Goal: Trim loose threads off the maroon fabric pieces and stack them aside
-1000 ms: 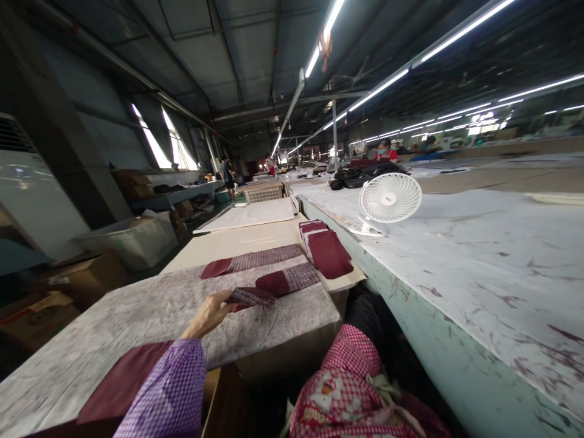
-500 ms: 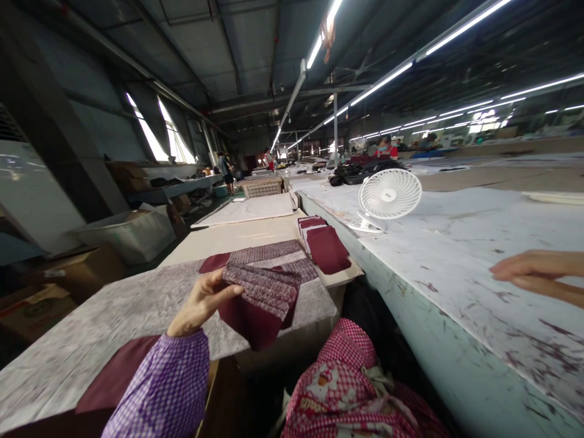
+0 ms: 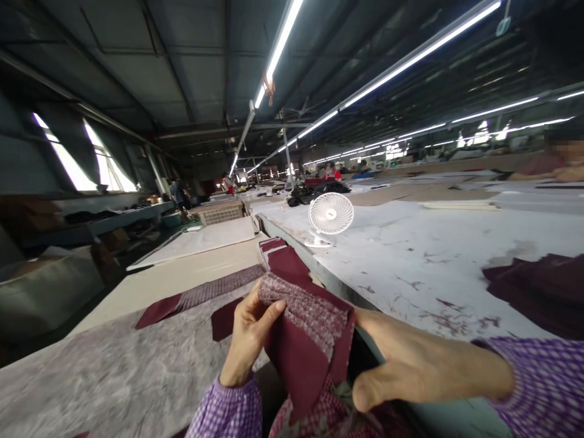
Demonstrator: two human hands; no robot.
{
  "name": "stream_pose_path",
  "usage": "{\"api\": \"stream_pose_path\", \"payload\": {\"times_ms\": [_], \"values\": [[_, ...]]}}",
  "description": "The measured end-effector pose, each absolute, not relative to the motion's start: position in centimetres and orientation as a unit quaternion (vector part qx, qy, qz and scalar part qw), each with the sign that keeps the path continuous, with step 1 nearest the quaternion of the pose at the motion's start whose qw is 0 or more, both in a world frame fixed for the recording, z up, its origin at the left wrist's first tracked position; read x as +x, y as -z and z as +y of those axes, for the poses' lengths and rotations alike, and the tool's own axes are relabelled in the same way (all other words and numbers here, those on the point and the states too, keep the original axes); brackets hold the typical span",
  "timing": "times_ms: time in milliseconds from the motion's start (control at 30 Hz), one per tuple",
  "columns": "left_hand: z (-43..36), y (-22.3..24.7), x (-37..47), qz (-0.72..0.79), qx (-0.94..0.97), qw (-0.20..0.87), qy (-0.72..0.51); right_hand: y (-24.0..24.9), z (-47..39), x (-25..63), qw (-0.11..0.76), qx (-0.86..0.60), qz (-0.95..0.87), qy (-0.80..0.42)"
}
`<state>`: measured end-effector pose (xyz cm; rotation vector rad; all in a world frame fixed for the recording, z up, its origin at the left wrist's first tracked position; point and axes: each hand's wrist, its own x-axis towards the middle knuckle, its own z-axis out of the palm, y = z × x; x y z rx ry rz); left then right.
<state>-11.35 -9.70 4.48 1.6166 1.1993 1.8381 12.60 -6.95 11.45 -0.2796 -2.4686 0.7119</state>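
The right hand (image 3: 415, 359), nearest, has its grip spread: the thumb stands apart from the fingers, whose tips pass out of sight at the bundle's right edge; I cannot tell whether they bear on it. The left hand (image 3: 249, 328) has its grip clamped, thumb on top, on the upper left corner of a bundle of maroon cloth pieces with a mottled grey-maroon, stepped band (image 3: 298, 353). The bundle is held up before the person's body. Judged from here, it is light and limp; its layers are liable to slide and fan out. Take hold at the stepped band, pinching all layers; support the drooping plain part. Beyond, on the mottled grey counter (image 3: 114, 365), lies an overlapped row of similar pieces (image 3: 219, 286). Farther off stands a white round fan (image 3: 331, 213).
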Motion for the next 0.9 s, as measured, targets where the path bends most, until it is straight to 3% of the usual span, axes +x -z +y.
{"api": "stream_pose_path", "payload": {"times_ms": [100, 167, 333, 500, 733, 900], "values": [[-9.1, -4.9, -9.1, 0.443, 0.622, 0.11, -0.636, -10.9, -7.1, 12.7, 0.262, -0.151, -0.87, -0.389], [-9.0, -5.2, -8.0, 0.44, 0.646, 0.079, -0.618, -10.5, -6.7, 13.1, 0.312, -0.194, -0.84, -0.399], [-9.5, -5.4, -6.8, 0.431, 0.675, 0.075, -0.594, -11.0, -5.6, 14.2, 0.408, -0.242, -0.853, -0.22], [-9.6, -5.4, -6.3, 0.443, 0.692, 0.067, -0.566, -11.8, -5.4, 14.8, 0.39, -0.221, -0.893, -0.037], [-8.4, -4.4, -5.2, 0.454, 0.658, 0.098, -0.593, -12.0, -4.3, 15.8, 0.374, -0.237, -0.897, 0.015], [-9.2, -4.5, -4.6, 0.46, 0.686, 0.09, -0.557, -12.7, -4.1, 16.7, 0.358, -0.171, -0.906, 0.146]]}}
